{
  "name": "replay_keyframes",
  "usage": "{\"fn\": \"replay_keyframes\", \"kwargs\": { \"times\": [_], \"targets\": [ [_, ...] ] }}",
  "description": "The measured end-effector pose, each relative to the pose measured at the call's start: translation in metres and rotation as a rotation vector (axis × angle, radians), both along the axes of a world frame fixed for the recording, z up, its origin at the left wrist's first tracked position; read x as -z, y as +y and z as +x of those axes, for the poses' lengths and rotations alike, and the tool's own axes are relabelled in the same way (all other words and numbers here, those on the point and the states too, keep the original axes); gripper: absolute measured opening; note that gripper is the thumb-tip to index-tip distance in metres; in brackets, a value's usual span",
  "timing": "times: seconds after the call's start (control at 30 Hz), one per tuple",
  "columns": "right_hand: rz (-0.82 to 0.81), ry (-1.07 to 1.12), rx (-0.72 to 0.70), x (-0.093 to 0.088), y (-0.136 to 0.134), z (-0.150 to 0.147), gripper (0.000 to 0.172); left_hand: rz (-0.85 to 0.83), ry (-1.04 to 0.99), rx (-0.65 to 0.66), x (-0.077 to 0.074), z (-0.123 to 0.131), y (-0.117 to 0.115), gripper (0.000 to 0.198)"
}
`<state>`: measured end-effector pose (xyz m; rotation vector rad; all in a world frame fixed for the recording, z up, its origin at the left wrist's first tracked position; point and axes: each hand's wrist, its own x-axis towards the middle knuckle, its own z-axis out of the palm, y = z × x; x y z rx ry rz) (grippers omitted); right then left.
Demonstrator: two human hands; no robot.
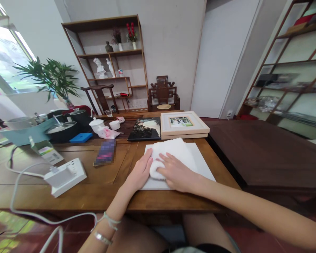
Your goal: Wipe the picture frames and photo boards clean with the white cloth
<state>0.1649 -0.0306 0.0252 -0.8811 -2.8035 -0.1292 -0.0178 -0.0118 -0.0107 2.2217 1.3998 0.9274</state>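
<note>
A folded fluffy white cloth lies on a flat white board near the table's front edge. My right hand is on the near left part of the cloth, its fingers bent over a rolled fold and gripping it. At the left edge of the board, my left hand rests with its fingers stretched out, beside the cloth. Whether its fingertips touch the cloth is hard to tell. The cloth hides the middle of the board.
Behind the board stand a light wooden picture frame and a dark photo panel. To the left are a white power strip with a trailing cable, a small box, a blue block and a white teapot. A dark table adjoins on the right.
</note>
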Motion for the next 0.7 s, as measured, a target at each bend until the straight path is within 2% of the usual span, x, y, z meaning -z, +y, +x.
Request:
{"fn": "replay_keyframes", "kwargs": {
  "times": [0.13,0.2,0.27,0.33,0.43,0.5,0.57,0.63,0.7],
  "targets": [
    [-0.114,-0.021,-0.334,-0.014,-0.029,0.016,0.030,0.004,0.016,0.000,-0.004,-0.001,-0.001,0.054],
    [-0.218,-0.024,-0.391,-0.022,-0.035,0.031,0.031,-0.020,0.040,0.027,-0.006,-0.001,-0.001,0.054],
    [-0.337,0.008,-0.339,-0.027,-0.032,0.046,0.032,-0.035,0.073,0.059,-0.005,0.000,-0.001,0.052],
    [-0.479,0.099,-0.246,-0.029,-0.021,0.059,0.024,-0.025,0.107,0.074,-0.004,0.000,0.000,0.047],
    [-0.601,0.386,-0.045,-0.033,0.007,0.071,0.012,0.015,0.144,0.077,-0.002,0.000,0.001,0.041],
    [-0.494,0.598,0.107,-0.038,0.028,0.073,0.024,0.029,0.150,0.069,-0.001,0.000,0.001,0.040],
    [-0.260,0.708,0.203,-0.044,0.047,0.067,0.032,0.025,0.153,0.061,-0.001,-0.001,0.001,0.041],
    [-0.022,0.661,0.232,-0.048,0.061,0.055,0.028,0.015,0.157,0.064,-0.001,0.000,0.001,0.041],
    [0.121,0.468,0.186,-0.047,0.070,0.036,0.032,0.019,0.161,0.069,-0.001,0.000,0.001,0.042]
  ]
}}
